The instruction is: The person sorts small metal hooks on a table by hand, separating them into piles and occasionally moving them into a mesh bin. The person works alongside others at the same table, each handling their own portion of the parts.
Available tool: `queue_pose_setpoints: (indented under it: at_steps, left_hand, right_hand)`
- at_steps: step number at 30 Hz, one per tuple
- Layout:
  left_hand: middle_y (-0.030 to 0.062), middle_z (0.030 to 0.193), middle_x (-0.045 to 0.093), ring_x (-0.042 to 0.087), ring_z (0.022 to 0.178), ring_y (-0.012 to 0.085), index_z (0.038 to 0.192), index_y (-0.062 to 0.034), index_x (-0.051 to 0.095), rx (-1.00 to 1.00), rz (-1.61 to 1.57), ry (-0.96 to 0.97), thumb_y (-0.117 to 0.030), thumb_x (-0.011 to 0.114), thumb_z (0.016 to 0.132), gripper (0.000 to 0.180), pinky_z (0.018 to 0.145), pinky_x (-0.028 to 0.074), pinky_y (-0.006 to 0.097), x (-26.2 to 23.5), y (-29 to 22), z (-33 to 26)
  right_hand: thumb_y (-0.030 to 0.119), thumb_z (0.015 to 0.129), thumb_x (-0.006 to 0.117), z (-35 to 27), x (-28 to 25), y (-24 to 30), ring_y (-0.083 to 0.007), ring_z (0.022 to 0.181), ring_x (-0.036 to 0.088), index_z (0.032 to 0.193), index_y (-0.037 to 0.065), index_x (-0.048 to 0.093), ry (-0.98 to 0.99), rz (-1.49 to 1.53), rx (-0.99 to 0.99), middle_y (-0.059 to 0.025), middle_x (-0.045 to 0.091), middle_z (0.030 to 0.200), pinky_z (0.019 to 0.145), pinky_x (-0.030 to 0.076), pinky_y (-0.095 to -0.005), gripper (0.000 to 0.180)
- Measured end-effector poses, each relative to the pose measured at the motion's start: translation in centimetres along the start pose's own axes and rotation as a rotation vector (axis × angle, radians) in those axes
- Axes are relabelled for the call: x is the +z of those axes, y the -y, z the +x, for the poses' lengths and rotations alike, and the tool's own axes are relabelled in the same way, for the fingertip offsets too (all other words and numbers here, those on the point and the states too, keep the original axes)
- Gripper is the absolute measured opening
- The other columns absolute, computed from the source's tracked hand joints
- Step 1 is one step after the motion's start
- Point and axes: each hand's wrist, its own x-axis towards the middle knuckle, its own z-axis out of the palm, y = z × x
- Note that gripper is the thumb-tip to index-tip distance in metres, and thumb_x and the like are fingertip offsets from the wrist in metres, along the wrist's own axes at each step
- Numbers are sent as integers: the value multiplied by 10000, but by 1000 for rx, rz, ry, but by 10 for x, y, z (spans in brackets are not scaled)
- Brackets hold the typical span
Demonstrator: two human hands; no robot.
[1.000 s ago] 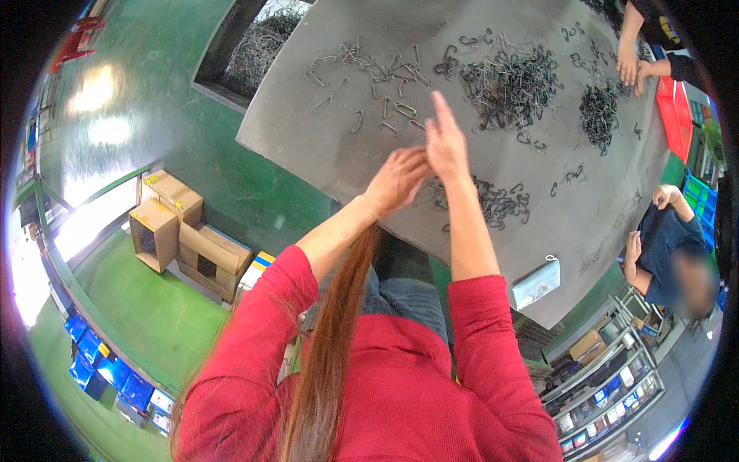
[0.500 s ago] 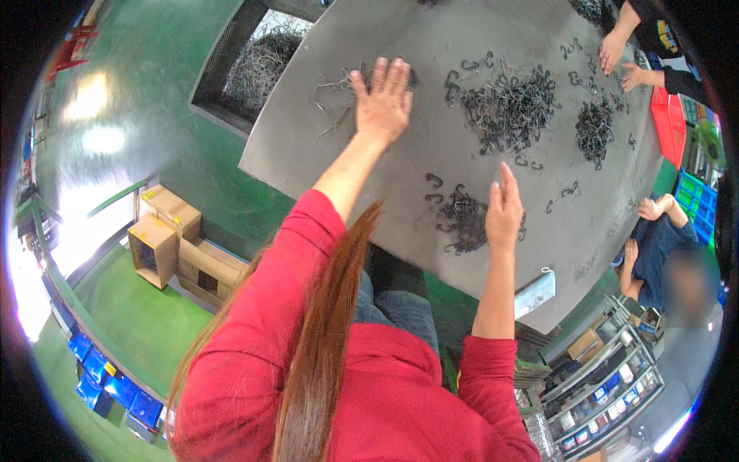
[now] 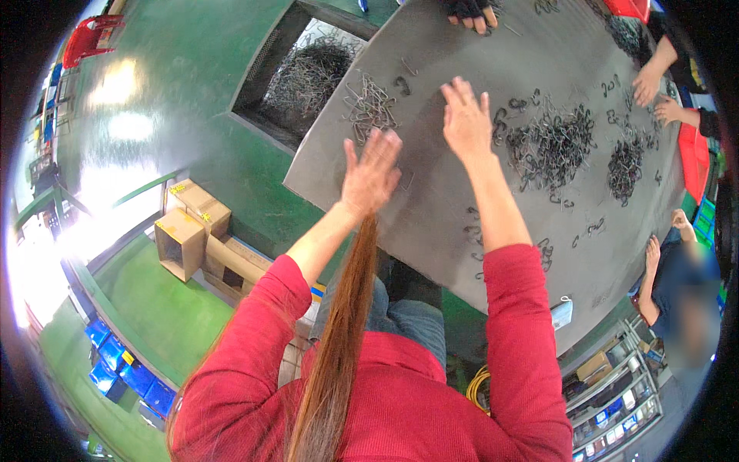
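My left hand (image 3: 372,171) is open, palm down with fingers apart, just on the near side of a pile of thin, pale wire pieces (image 3: 371,104) by the table's left edge. Over the grey table (image 3: 431,208), my right hand (image 3: 467,119) is open too, its fingers stretched forward. Neither hand holds anything. To the right of my right hand spreads a large heap of dark metal S-shaped hooks (image 3: 550,146). A smaller hook pile (image 3: 625,169) lies beyond it. My right forearm partly hides some loose hooks (image 3: 545,254) nearer to me.
Beside the table's left edge stands a dark bin (image 3: 258,85) with many wire pieces. A co-worker's gloved hand (image 3: 471,14) is at the far edge; another's hands (image 3: 653,83) work at the right. Cardboard boxes (image 3: 181,239) stand left; a pale blue packet (image 3: 562,313) lies near right.
My right hand has moved forward and left from beside the near hooks. My left hand has drawn back toward me from the pale wire pieces. The view has shifted, and a gloved hand now shows.
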Motion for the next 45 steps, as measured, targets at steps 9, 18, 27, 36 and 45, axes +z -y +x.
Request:
queue_pose_setpoints:
  at_steps: [9, 18, 27, 36, 45]
  left_hand:
    - [-14, 1468, 332, 191, 1403, 161, 1427, -146, 323, 311, 50, 224, -320, 433, 925, 543, 1132, 3, 548, 14, -28, 12]
    - [-9, 1462, 350, 208, 1400, 197, 1404, -176, 374, 233, 84, -166, -333, 468, 903, 534, 1114, 9, 581, 19, -18, 115]
    - [13, 1519, 258, 105, 1435, 230, 1438, -133, 316, -270, 487, -238, -338, 405, 946, 540, 1041, 27, 692, -23, 113, 121]
    - [-12, 1546, 167, 60, 1440, 205, 1481, -248, 196, 543, 252, 107, -416, 496, 897, 678, 1110, -34, 600, -1, 34, 15]
    - [35, 1517, 250, 123, 1432, 234, 1448, -141, 295, 58, 269, -140, -281, 457, 933, 558, 1114, 27, 561, -35, 119, 58]
  right_hand:
    - [317, 805, 667, 61, 13, 76, -245, 976, 606, 896, 130, 672, 187, 56, 334, -62, 646, 981, 838, 409, -475, 208]
    - [265, 827, 654, 25, -45, 11, -207, 759, 613, 903, 15, 654, -89, 448, 572, -102, 658, 811, 710, 468, -332, 261]
    - [204, 831, 671, -77, -87, -14, -194, 735, 557, 858, 9, 617, -68, 533, 827, -82, 600, 793, 699, 443, -305, 204]
    - [173, 764, 701, -195, -92, -28, -324, 902, 601, 900, 70, 618, 682, 135, 929, -114, 631, 889, 779, 473, -421, 190]
    - [112, 776, 644, -122, -37, -58, -382, 1149, 448, 1214, 42, 477, -186, 41, 864, -207, 467, 1228, 960, 392, -444, 473]
